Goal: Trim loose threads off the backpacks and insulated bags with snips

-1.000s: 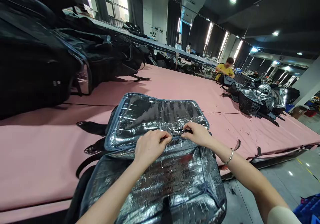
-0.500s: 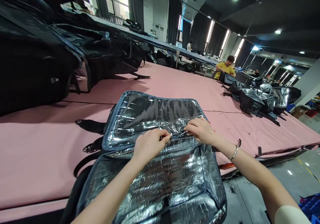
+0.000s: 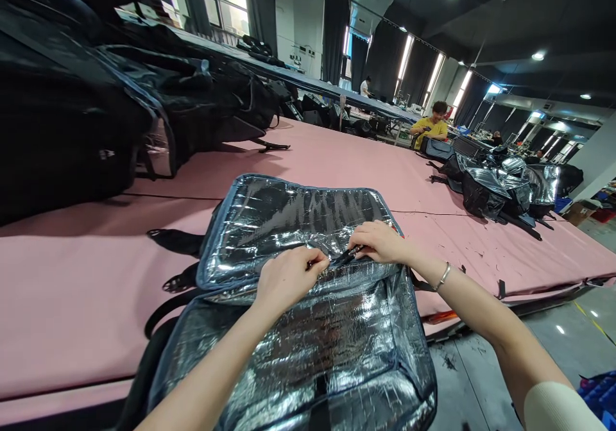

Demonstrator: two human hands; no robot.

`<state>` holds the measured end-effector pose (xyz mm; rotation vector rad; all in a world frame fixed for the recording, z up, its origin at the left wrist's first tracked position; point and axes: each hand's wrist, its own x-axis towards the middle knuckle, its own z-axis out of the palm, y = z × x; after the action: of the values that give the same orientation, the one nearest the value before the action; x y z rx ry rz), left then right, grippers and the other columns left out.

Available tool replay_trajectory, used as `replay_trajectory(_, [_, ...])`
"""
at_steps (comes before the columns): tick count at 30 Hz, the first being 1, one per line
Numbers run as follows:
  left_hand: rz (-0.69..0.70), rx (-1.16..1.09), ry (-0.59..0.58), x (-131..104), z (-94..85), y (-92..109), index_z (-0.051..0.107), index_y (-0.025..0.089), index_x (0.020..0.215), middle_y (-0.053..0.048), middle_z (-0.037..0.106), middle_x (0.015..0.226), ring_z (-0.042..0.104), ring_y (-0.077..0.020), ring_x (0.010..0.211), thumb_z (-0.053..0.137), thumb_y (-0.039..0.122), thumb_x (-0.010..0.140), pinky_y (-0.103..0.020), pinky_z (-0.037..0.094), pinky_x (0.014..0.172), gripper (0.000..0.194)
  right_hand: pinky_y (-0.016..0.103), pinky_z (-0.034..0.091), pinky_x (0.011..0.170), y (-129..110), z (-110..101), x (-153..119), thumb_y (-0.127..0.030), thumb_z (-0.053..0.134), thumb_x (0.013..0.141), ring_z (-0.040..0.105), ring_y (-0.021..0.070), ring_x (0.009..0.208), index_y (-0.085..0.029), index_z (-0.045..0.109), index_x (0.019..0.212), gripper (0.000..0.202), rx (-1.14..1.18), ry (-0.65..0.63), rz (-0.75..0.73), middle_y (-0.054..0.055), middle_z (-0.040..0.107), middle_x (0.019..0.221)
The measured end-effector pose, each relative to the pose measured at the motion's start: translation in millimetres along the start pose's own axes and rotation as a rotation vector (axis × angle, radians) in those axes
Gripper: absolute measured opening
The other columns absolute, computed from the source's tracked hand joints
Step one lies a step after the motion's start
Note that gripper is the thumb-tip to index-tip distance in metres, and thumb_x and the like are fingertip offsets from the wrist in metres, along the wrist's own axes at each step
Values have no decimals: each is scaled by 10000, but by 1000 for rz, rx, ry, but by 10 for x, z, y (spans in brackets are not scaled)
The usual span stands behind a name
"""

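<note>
At the pink table's [image 3: 96, 303] edge, your left hand [image 3: 286, 277] is pinching the open foil-lined bag [image 3: 332, 338] by its seam; your right hand [image 3: 380, 242] is clamping a dark tool [image 3: 344, 258], whose slipping could be nicking the foil

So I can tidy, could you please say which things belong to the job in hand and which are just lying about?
Job: open silver-lined bag; small dark tool in right hand; left hand at lid seam.
Lying about: black bags, left; silvery bag pile, right.
</note>
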<state>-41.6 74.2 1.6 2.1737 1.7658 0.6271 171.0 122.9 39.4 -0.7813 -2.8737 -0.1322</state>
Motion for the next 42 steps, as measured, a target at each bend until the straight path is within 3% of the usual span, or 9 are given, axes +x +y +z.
replay_trajectory(13, [47,52,14,-36,22,-18,630,261,742,-24,682,864,598,-236,841,379,366,824,-302,340,619,284,271,302,715,-2,20,64,-223,580,894,548,171,905,-181,616,900,56,19,-23,-22,36,641,900])
replay_trajectory(18, [129,-37,220,-128,128,1,640,261,886,-31,685,907,590,-243,860,422,313,828,-345,366,695,231,276,320,721,58,35,-110,-246,577,896,542,179,907,-172,616,940,95,12,103,34,54,638,939])
replay_trajectory(22, [228,-27,399,-228,270,71,653,255,781,-41,676,963,579,-242,904,376,188,832,-387,353,748,289,295,328,760,98,21,-269,-215,551,900,531,187,917,-185,621,981,111,-49,100,34,65,631,977])
replay_trajectory(25, [268,-26,479,-272,358,143,646,238,808,-51,668,1022,572,-247,964,446,238,829,-421,335,829,201,299,326,763,106,24,-326,-218,553,898,526,188,919,-181,622,981,114,-88,103,33,70,626,977])
replay_trajectory(28, [265,-15,530,-272,420,199,623,219,792,-66,667,1033,567,-257,976,507,319,834,-437,316,859,159,296,320,748,83,16,-327,-226,554,900,523,188,913,-183,622,988,119,-119,98,39,70,627,979])
replay_trajectory(38, [213,-14,545,-205,449,242,645,254,784,-49,649,1044,559,-253,957,502,254,837,-438,318,838,152,311,284,728,-40,-47,-237,-176,448,954,519,182,887,-199,616,960,170,-315,41,-30,47,649,975])
replay_trajectory(42, [306,-75,611,-266,424,160,621,229,695,-47,663,974,571,-233,914,478,281,853,-413,342,833,219,305,290,711,-19,-23,-261,-212,480,944,518,180,874,-189,612,941,134,-267,83,-20,48,646,952])
